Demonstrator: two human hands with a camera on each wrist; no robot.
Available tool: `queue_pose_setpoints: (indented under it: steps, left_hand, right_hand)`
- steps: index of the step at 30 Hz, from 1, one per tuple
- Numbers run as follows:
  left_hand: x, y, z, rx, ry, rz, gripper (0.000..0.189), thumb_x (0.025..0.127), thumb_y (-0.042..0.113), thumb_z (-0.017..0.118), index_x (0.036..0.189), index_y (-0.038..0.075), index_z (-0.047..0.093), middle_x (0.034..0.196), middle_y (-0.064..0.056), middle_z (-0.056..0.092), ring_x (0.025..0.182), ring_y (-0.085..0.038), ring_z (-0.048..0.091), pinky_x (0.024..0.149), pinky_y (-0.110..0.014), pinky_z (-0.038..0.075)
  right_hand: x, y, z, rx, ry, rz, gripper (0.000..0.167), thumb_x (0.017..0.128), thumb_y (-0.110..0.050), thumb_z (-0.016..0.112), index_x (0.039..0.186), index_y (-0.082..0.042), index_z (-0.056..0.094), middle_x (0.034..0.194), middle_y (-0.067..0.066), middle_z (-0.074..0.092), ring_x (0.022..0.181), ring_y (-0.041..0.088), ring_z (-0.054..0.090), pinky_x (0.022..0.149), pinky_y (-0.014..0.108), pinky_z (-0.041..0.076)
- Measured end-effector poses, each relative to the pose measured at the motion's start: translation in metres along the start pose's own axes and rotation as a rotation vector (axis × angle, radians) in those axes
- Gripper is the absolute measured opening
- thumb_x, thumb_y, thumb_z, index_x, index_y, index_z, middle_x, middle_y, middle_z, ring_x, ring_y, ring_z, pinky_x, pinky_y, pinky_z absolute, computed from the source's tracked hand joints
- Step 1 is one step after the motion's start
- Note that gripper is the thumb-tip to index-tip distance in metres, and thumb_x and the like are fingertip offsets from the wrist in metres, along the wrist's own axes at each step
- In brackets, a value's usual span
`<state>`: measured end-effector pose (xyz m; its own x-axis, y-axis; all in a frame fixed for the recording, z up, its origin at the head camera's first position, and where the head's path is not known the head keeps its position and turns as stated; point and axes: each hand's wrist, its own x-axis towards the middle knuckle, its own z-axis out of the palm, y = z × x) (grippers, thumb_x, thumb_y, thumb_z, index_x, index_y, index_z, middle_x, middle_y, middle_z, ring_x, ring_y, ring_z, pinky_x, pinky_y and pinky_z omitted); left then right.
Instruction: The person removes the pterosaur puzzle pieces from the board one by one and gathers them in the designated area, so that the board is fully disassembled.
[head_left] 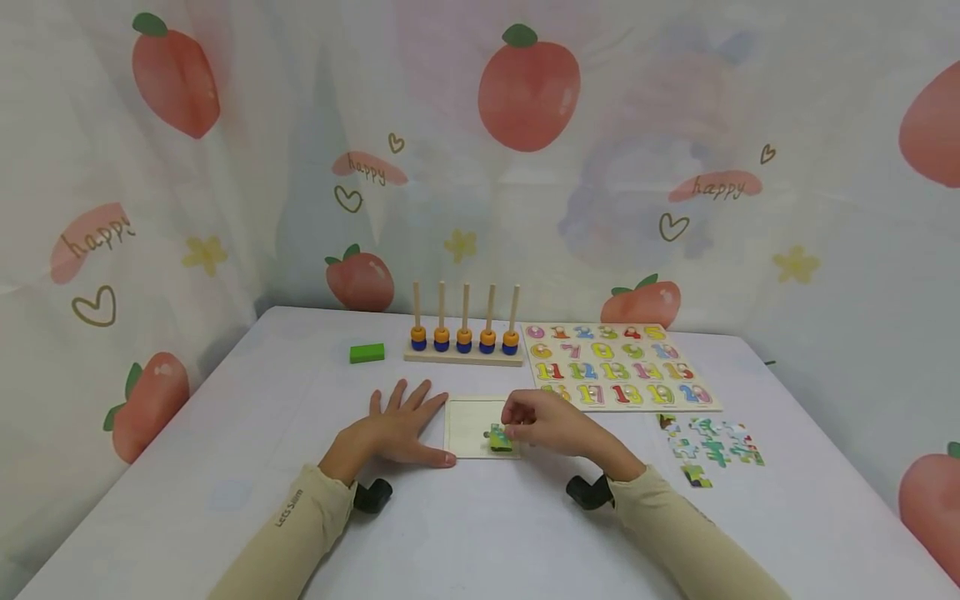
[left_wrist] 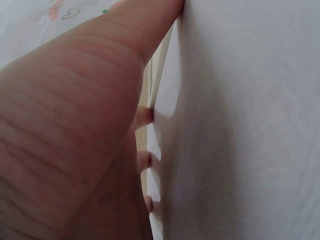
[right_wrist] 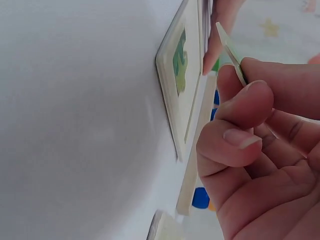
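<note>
My right hand (head_left: 551,423) pinches a thin jigsaw piece (right_wrist: 229,50) between thumb and fingers, above the lower right part of a shallow wooden puzzle tray (head_left: 467,423). Inside that tray, near a corner, lies a green printed jigsaw piece (right_wrist: 180,65), shown in the right wrist view. My left hand (head_left: 401,432) rests on the table with its fingers spread, at the tray's left side. Its thumb reaches the lower left corner and its index fingertip the upper left one. In the left wrist view the palm hides most of the tray.
Loose jigsaw pieces (head_left: 715,452) lie at the right of the table. Behind them is a number puzzle board (head_left: 621,367). A peg stand (head_left: 463,357) with orange and blue beads stands at the back, and a green block (head_left: 367,353) to its left.
</note>
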<state>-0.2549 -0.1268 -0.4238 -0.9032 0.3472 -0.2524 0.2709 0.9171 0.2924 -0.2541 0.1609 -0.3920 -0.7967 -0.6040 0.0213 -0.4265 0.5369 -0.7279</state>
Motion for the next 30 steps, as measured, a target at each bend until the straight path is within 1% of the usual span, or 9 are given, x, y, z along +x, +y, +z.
queue_pose_setpoints:
  steps: [3,5,9,16,19,25,30]
  left_hand:
    - [0.001,-0.002,0.001,-0.015,0.010,0.009,0.118,0.081,0.085,0.070,0.172,0.024,0.025,0.179,-0.013,0.007,0.162,-0.047,-0.006,0.119,-0.077,-0.009]
    - [0.002,-0.003,0.002,-0.022,0.010,0.012,0.118,0.081,0.085,0.070,0.172,0.024,0.025,0.180,-0.012,0.006,0.162,-0.046,-0.007,0.119,-0.076,-0.010]
    - [0.006,-0.007,0.006,-0.026,0.019,0.022,0.119,0.080,0.085,0.070,0.173,0.025,0.024,0.180,-0.012,0.005,0.162,-0.046,-0.009,0.119,-0.076,-0.011]
    - [0.002,-0.005,0.002,-0.017,0.019,0.017,0.118,0.081,0.085,0.070,0.172,0.024,0.026,0.179,-0.013,0.007,0.162,-0.047,-0.006,0.119,-0.077,-0.009]
    - [0.003,-0.006,0.004,-0.024,0.018,0.022,0.118,0.081,0.086,0.069,0.173,0.025,0.024,0.180,-0.012,0.005,0.162,-0.047,-0.008,0.119,-0.077,-0.010]
    - [-0.002,-0.001,-0.001,-0.020,0.001,0.012,0.114,0.084,0.079,0.071,0.172,0.023,0.026,0.179,-0.013,0.007,0.162,-0.046,-0.005,0.120,-0.076,-0.008]
    - [-0.005,0.002,-0.002,0.002,0.000,0.003,0.110,0.086,0.076,0.072,0.172,0.024,0.026,0.179,-0.012,0.008,0.162,-0.046,-0.004,0.121,-0.075,-0.005]
  right_hand:
    - [-0.005,0.003,-0.005,0.020,0.018,-0.011,0.008,0.100,-0.005,0.075,0.101,-0.007,0.067,0.088,0.001,0.066,0.076,0.018,0.061,0.065,0.030,0.054]
    - [-0.008,0.006,-0.007,0.031,0.029,-0.019,0.008,0.100,-0.005,0.075,0.101,-0.006,0.067,0.088,0.001,0.066,0.076,0.018,0.061,0.064,0.030,0.055]
    - [-0.015,0.010,-0.012,0.039,0.047,-0.010,0.008,0.100,-0.005,0.075,0.101,-0.005,0.067,0.087,0.002,0.065,0.075,0.019,0.060,0.063,0.029,0.055]
    - [-0.027,0.016,-0.023,0.015,0.065,0.018,0.008,0.101,-0.007,0.075,0.102,-0.006,0.067,0.088,0.002,0.065,0.074,0.020,0.061,0.064,0.029,0.053]
    - [-0.033,0.019,-0.027,0.004,0.078,0.028,0.009,0.101,-0.008,0.075,0.102,-0.007,0.066,0.088,0.002,0.065,0.074,0.021,0.061,0.064,0.029,0.053]
    - [-0.046,0.025,-0.034,0.006,0.092,0.035,0.009,0.101,-0.008,0.074,0.103,-0.005,0.066,0.088,0.002,0.065,0.073,0.022,0.061,0.064,0.029,0.054]
    - [-0.058,0.030,-0.039,0.016,0.108,0.068,0.010,0.100,-0.008,0.075,0.102,-0.005,0.066,0.088,0.003,0.065,0.074,0.023,0.061,0.064,0.029,0.054]
